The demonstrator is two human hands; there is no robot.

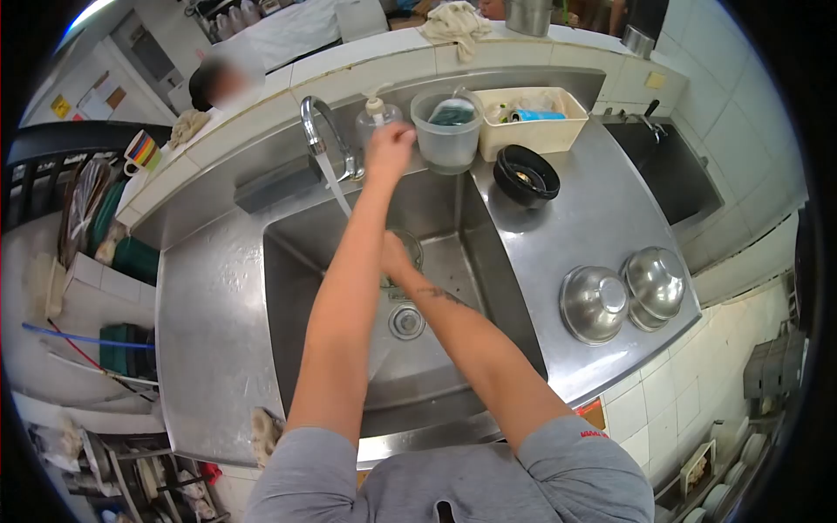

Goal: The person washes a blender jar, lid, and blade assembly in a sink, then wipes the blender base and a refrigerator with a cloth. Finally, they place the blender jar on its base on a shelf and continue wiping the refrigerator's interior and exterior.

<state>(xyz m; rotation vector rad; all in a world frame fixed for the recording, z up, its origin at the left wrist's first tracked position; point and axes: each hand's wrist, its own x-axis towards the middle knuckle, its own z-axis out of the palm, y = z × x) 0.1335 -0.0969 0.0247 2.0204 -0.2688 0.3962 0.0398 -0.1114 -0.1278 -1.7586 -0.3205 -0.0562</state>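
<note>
Water runs from the curved faucet point(324, 131) into the steel sink point(436, 375). My left hand point(391, 150) is raised beyond the sink's back edge, beside the clear pump bottle point(377, 113) and left of a translucent tub point(447, 139) with a green item in it. Its fingers look curled, but blur hides whether they hold anything. Lower down, inside the sink, my right hand point(397, 258) is closed on a round clear glass vessel point(410, 248), partly hidden behind the hand and left forearm. The drain point(406, 322) lies below it.
Right of the tub are a cream bin point(532, 135) with assorted items and stacked black bowls point(526, 177). Two upturned steel bowls point(594, 303) sit on the right counter. A second sink point(667, 170) is farther right. A person point(222, 83) is beyond the ledge.
</note>
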